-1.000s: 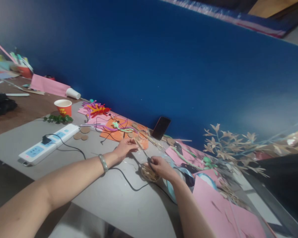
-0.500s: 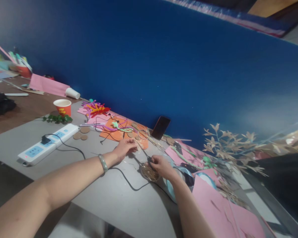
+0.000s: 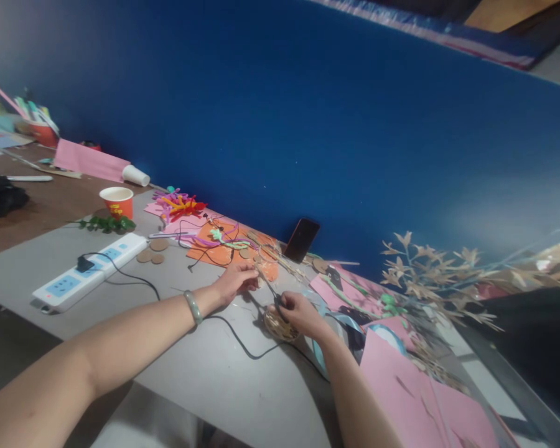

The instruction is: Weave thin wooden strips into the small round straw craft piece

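"Right hand (image 3: 300, 311): what's in my grip?"
"A slim dark tool (image 3: 271, 287); the round straw-coloured piece (image 3: 276, 327) sits near it on the surface (image 3: 270, 398)."
"Left hand (image 3: 237, 281)?"
"Pinched near the tool's tip; I can't tell on what."

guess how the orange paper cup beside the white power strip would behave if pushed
The orange tapered paper cup would probably feel light, given its thin-looking wall. It may tip easily, standing upright on a base narrower than its rim.

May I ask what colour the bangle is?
The bangle is pale greyish green, shown in the head view.
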Motion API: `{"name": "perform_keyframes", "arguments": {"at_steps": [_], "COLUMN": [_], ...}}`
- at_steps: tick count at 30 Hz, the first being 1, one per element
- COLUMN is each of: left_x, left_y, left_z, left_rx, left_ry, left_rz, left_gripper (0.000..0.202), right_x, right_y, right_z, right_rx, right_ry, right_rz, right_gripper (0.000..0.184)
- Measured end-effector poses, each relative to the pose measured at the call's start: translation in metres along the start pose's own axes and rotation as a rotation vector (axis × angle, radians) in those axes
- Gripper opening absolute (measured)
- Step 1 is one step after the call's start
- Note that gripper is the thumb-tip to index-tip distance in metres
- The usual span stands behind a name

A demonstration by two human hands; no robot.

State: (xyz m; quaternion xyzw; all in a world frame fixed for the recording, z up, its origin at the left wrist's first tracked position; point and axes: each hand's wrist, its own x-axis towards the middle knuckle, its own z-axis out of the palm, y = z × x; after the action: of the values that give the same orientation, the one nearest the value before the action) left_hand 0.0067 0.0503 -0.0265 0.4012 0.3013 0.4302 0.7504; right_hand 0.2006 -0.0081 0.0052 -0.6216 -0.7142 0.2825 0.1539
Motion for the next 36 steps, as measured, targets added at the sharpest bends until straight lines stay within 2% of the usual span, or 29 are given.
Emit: {"name": "perform_keyframes", "arguments": {"at_steps": [6,23,32,36], "left_x": [0.0012,-0.0004,0.0004,0.0012], "left_y": [-0.0023,-0.0016,-0.0048,-0.004], "left_z": [-0.0012,0.001,-0.001,-0.0006], "left_rx": [0.008,-0.007,0.046,0.039], "left_ry": [-0.026,-0.017,0.002,0.048], "left_rz": [0.001,-0.017,-0.045,-0.044], "left_gripper": [0.021,0.02,0.022,0.02], "right_x": [-0.0009,-0.0004,-0.0001,-0.0005], "right_y": [-0.0072,-0.0068,-0.0037,-0.0033], "right_z": [0.0008,0.0002,0.0023,-0.0008], "right_rx": [0.053,0.053,0.006,-0.043], "right_ry": [0.0,-0.026,-0.022,0.003], "right_rz": [0.023,0.038,0.066,0.043], "right_gripper": [0.041,0.041,0.036,0.038]}}
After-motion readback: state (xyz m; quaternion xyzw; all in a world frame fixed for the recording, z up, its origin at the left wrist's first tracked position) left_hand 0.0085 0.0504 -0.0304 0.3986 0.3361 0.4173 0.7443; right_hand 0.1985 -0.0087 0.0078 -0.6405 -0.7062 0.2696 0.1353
